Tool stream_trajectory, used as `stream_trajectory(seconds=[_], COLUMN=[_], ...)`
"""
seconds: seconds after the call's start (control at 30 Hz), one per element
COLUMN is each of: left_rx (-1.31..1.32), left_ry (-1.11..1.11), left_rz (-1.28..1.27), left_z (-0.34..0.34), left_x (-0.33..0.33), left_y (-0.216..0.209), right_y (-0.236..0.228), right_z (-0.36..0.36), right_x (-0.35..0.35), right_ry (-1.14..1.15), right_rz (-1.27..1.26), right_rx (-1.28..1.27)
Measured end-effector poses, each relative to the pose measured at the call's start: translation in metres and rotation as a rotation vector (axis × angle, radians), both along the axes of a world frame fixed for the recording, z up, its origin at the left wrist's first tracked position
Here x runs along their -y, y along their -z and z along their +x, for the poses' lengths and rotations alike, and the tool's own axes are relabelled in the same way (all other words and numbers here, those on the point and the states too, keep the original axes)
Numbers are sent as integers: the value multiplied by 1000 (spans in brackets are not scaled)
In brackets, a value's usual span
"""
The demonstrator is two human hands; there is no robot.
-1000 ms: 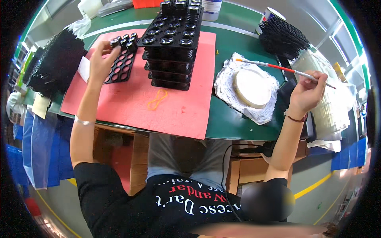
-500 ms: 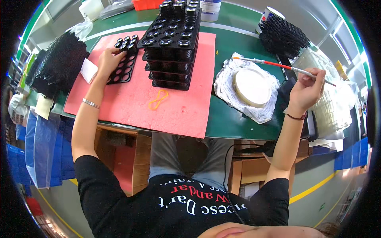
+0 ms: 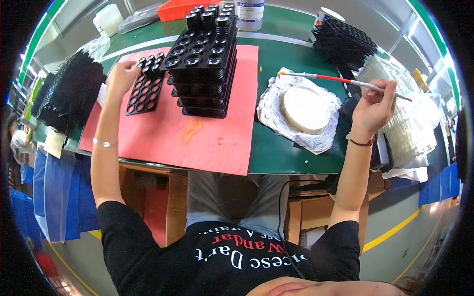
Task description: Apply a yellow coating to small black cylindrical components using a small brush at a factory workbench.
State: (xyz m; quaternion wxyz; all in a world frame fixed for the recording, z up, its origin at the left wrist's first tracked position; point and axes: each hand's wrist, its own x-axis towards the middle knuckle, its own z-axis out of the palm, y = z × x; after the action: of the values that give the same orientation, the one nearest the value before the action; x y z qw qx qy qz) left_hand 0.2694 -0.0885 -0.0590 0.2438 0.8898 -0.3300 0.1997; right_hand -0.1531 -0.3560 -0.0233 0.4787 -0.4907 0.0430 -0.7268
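In my right hand (image 3: pixel 374 109) is a slim paintbrush (image 3: pixel 335 79) with a red and silver handle, held level between thumb and fingers. Its orange tip points left, above a round dish (image 3: pixel 306 109) with a bright white top, set on a crumpled white cloth (image 3: pixel 269 106). My left hand (image 3: pixel 121 81) is at the upper left edge of a small black tray (image 3: pixel 143 96) with round holes. Its fingers are bent together beside several short black cylinders (image 3: pixel 149 66) at the tray's far end; whatever they pinch is hidden.
A tall stack of black trays (image 3: pixel 200 89) with lens-like parts stands on the pink mat (image 3: pixel 212 153). Nearby lies a yellow rubber band (image 3: pixel 190 129). Black tray piles (image 3: pixel 69 93) flank the green table (image 3: pixel 276 165), with clear plastic trays (image 3: pixel 407 123) at right and an orange bin (image 3: pixel 185 9) behind.
My left hand has moved off the cylinders to the tray's left edge. The small tray sits slightly lower and more to the left in view. My right hand still grips the paintbrush.
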Motion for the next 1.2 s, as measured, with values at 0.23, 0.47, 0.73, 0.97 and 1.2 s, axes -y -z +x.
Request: stream_trajectory(seconds=[0.23,0.47,0.73,0.97,1.2], left_rx=[-155,-55,223,54,-609], left_ry=[551,571,541,1348,1173], left_rz=[-137,-69,-540,-236,-150], left_z=[-82,-64,-125,-240,-240], left_x=[61,100,84,50,67], left_y=[-86,-78,-84,-36,18], right_y=[6,10,7,12,13], right_z=[-6,-1,-11,-11,-4], right_x=[-1,3,-3,-4,-4], right_ry=[148,163,436,366,347], right_rz=[-107,-146,-393,-444,-422], right_rx=[-114,-144,-214,-204,-268])
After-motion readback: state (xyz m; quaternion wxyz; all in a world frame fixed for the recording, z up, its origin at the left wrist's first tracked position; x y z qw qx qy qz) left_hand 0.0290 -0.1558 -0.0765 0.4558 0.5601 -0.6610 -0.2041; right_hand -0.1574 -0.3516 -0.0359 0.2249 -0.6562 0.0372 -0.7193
